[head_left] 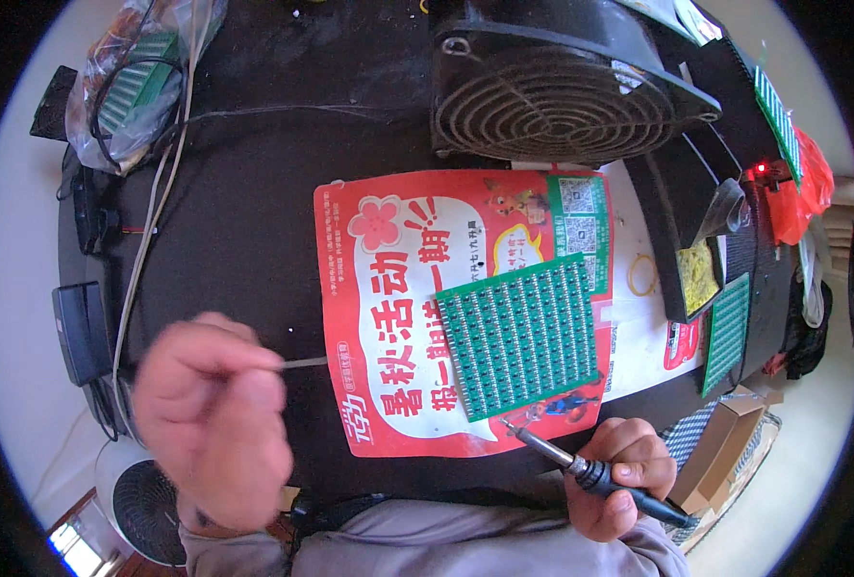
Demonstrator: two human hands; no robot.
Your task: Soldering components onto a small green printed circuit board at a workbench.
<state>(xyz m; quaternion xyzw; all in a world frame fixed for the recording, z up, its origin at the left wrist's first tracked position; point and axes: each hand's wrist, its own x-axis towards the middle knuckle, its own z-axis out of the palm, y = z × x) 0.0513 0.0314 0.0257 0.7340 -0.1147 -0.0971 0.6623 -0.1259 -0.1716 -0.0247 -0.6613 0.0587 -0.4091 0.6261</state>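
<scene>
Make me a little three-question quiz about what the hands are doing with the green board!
1. True or false: the right hand holds a soldering iron with its tip near the lower edge of the green circuit board.
2. What does the left hand pinch? A) a thin strand of solder wire B) a screwdriver C) a brush
3. Fill in: the green circuit board lies on a red and white ____.

Key: 1 true; 2 A; 3 flyer.
</scene>
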